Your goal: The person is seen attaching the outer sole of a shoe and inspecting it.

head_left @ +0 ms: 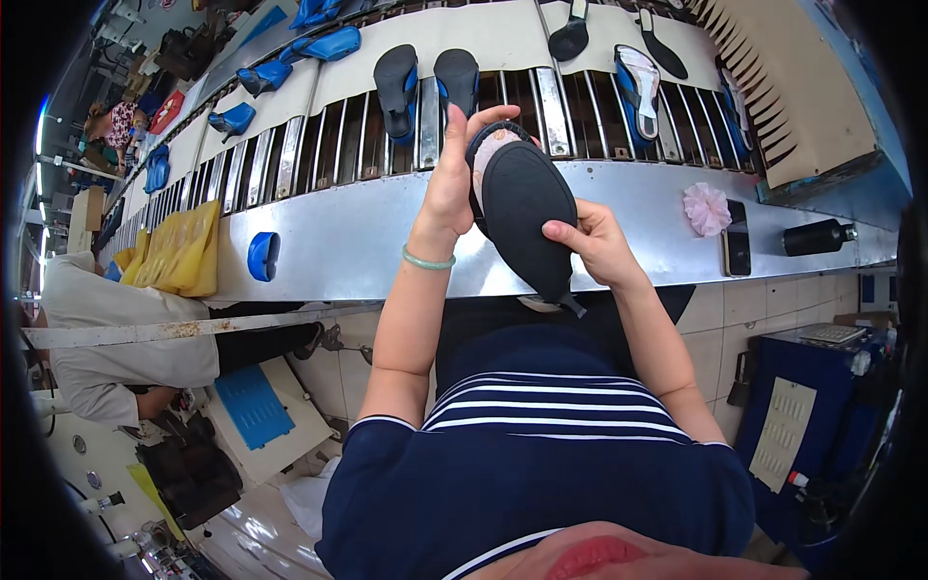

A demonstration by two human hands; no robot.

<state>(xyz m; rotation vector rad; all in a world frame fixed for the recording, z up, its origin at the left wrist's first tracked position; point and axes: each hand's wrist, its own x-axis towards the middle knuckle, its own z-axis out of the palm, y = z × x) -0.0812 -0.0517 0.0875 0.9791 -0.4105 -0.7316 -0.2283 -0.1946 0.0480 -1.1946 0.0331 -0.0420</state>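
A black shoe sole [530, 208] lies over the underside of a shoe, whose pale pinkish bottom [495, 150] shows beside the sole at the far end. My left hand [449, 184] holds the shoe from its left side, thumb up and fingers curled round behind its far end. On the right, my right hand [599, 242] grips sole and shoe together, thumb on the sole's black face and fingers underneath. The narrow end points toward me, above the bench's near edge. Most of the shoe's upper is hidden behind the sole.
Beyond the metal bench [367, 242] runs a roller conveyor [290, 155] carrying blue shoes and black soles. A blue curved piece [263, 256] lies at left by yellow sheets [184, 251]. At right are a pink scrunchie [707, 209], a phone [737, 237] and a black bottle [817, 238]. Another person [135, 329] works at left.
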